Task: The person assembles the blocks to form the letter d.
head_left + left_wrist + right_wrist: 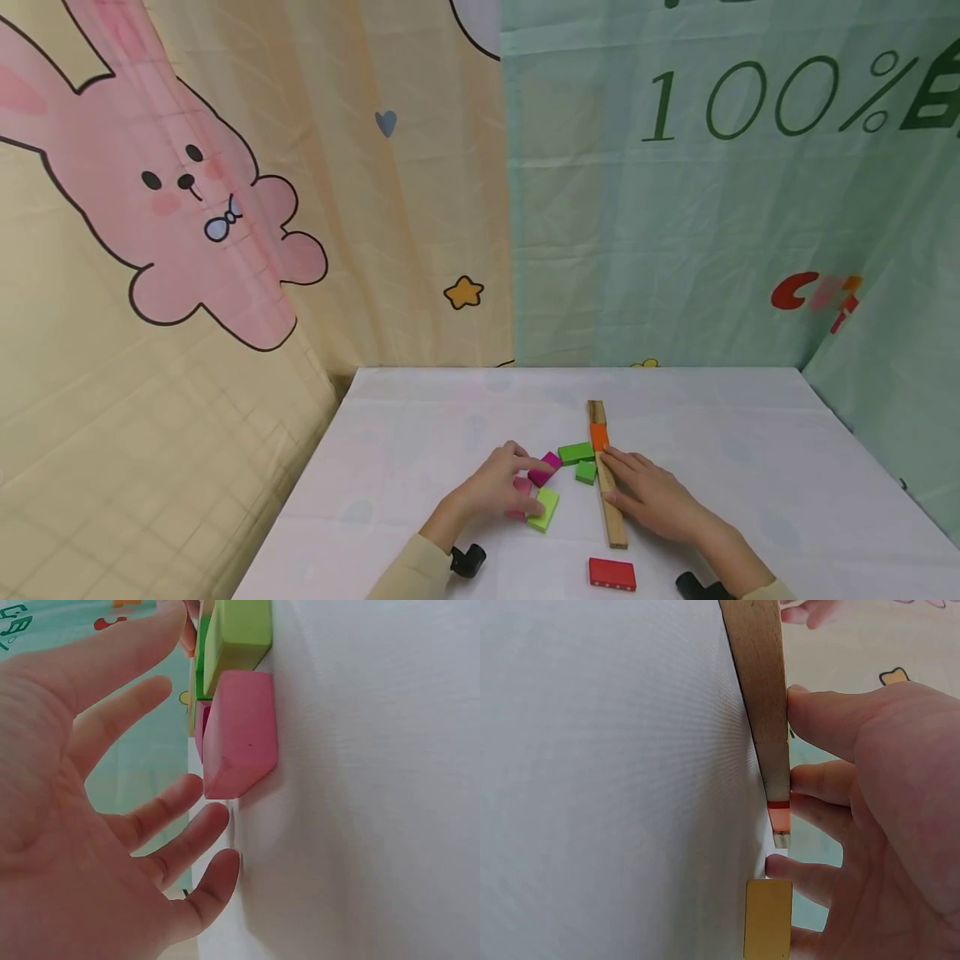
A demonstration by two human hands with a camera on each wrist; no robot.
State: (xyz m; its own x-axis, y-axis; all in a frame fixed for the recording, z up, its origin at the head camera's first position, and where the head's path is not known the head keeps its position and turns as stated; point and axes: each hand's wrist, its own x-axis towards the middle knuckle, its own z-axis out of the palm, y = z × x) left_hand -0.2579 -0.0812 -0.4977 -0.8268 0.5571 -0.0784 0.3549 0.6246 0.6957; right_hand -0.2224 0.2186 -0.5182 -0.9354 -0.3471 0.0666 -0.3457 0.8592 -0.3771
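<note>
My left hand (pixel 495 483) hovers over a small cluster of blocks, fingers spread and loosely bent. A magenta block (pixel 545 468) lies by its fingertips, and a lime block (pixel 544 510) is at its thumb. Partly under that hand is a pink block (pixel 244 731). My right hand (pixel 656 496) rests along a row of wooden blocks (pixel 611 508), its fingers extended and its thumb on the row's top edge. Toward the far end, an orange block (pixel 598 437) sits in the row. A yellow block (pixel 768 919) stands by the right hand's outer fingers, hidden in the head view.
Two green blocks, one longer (pixel 576 453) and one shorter (pixel 586 472), lie just left of the row. Nearer the front is a red block (pixel 612 574) with white dots. A white cloth (pixel 420 417) covers the table, with printed curtains behind it.
</note>
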